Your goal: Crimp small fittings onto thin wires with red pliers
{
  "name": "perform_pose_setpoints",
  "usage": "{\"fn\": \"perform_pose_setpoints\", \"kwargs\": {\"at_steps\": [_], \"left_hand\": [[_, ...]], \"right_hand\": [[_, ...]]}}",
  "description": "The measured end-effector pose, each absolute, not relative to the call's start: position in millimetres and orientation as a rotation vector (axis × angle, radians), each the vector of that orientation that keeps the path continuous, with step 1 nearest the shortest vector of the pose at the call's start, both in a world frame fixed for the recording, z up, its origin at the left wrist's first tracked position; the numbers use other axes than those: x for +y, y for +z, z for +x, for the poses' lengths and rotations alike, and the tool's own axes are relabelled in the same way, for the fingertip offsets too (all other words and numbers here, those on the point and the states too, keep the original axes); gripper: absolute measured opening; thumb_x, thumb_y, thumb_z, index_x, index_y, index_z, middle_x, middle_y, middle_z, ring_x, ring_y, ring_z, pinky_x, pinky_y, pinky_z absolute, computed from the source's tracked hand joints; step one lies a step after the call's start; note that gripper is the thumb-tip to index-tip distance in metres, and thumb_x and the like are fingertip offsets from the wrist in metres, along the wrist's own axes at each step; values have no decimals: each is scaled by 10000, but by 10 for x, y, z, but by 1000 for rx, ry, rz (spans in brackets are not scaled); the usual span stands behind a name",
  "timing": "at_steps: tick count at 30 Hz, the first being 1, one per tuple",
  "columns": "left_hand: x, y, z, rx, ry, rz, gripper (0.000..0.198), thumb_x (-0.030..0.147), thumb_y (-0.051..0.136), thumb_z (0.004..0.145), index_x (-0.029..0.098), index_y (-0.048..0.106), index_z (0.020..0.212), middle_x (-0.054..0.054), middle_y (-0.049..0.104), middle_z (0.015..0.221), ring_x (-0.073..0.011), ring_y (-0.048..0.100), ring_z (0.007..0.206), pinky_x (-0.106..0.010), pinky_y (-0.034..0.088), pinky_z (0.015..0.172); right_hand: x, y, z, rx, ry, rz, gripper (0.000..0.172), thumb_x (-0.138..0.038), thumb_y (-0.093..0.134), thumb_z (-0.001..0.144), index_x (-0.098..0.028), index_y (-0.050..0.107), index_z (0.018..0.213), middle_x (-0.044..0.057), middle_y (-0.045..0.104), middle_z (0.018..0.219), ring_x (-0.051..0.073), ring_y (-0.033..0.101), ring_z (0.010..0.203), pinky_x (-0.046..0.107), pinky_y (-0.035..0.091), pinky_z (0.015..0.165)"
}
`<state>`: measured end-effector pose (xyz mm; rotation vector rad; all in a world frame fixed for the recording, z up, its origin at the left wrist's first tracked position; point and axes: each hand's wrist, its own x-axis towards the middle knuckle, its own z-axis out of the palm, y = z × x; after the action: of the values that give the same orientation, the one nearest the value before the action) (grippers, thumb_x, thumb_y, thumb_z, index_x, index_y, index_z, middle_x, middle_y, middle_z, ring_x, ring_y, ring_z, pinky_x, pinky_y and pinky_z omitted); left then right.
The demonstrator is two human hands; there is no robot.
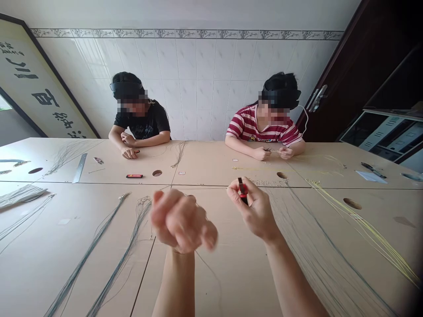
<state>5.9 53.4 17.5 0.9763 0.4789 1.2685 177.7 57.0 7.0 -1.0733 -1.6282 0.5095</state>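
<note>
My left hand (183, 220) is raised over the middle of the table, blurred by motion, with its fingers curled inward. A thin grey cord (211, 270) shows below it and a bit of line above it; whether the fingers pinch this cord cannot be made out. To the right, my right hand (257, 211) is closed round a small red and black lighter (243, 193), held upright with its metal top showing between thumb and forefinger. Left of my hands lie two bundles of grey-green cords (95, 246) (132, 246) with small metal ends.
Yellow cords (370, 224) and loose grey cords (297, 233) lie at the right. Beyond are another lighter (134, 176), a steel ruler (79, 168), a cutter knife (373, 170) and several cable holes (352, 203). Two people (140, 114) (267, 119) sit opposite, one handling yellow cord.
</note>
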Motion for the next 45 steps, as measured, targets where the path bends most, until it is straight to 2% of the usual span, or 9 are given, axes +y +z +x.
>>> {"fn": "perform_pose_setpoints", "kwargs": {"at_steps": [4,8,11,14,18,21,26,33,45], "left_hand": [[594,336,-12,317,1824,789,291,477,410,965,445,699,969,106,725,1089,-89,656,1032,-180,525,739],[853,261,40,334,1812,807,358,403,361,995,339,713,1001,62,634,1318,-126,511,1295,-260,449,1007],[941,168,128,455,1612,921,372,438,412,972,234,722,961,-57,681,1246,-192,588,1204,-318,469,978],[867,164,246,591,1323,1231,397,447,464,951,152,724,896,-124,740,1040,-204,664,932,-303,497,827],[724,231,374,708,1137,1569,401,441,452,963,150,704,851,-54,692,771,-116,490,620,-249,417,652],[689,247,422,731,1080,1597,420,469,418,969,159,654,810,9,541,591,-96,363,527,-247,331,552],[679,229,436,786,1004,1569,345,436,508,921,158,588,733,58,325,549,-82,255,508,-252,198,487],[656,266,436,856,987,1545,153,239,532,810,161,570,684,51,397,572,-77,264,515,-250,194,488],[665,310,401,850,943,1534,115,180,520,756,156,585,663,51,466,599,-67,342,551,-225,255,513]], "right_hand": [[478,9,1704,-1788,539,-1005,154,-246,505,937,-221,479,787,-10,492,761,135,448,707,264,395,683],[403,-11,1738,-1878,524,-970,114,-171,509,917,-225,492,818,-1,511,792,141,459,725,277,401,700],[363,23,1822,-1859,474,-997,114,-137,515,900,-226,499,831,9,538,824,146,490,747,277,407,692],[333,68,1925,-1815,416,-1029,96,-154,527,904,-226,510,842,16,561,856,149,521,782,271,415,690],[299,109,2047,-1766,368,-1081,100,-227,528,935,-231,524,836,7,569,846,141,528,771,263,411,670],[279,125,2094,-1739,342,-1106,122,-249,538,938,-231,521,819,-3,560,817,133,518,734,261,402,653],[269,140,2093,-1754,309,-1105,106,-242,535,938,-235,530,832,6,579,841,142,531,746,271,408,651],[297,136,2092,-1825,182,-1077,111,-173,540,930,-231,503,843,5,561,803,150,486,735,301,405,712],[305,121,2116,-1875,213,-1032,110,-166,552,941,-231,501,868,-8,571,828,142,475,771,293,390,734]]}}
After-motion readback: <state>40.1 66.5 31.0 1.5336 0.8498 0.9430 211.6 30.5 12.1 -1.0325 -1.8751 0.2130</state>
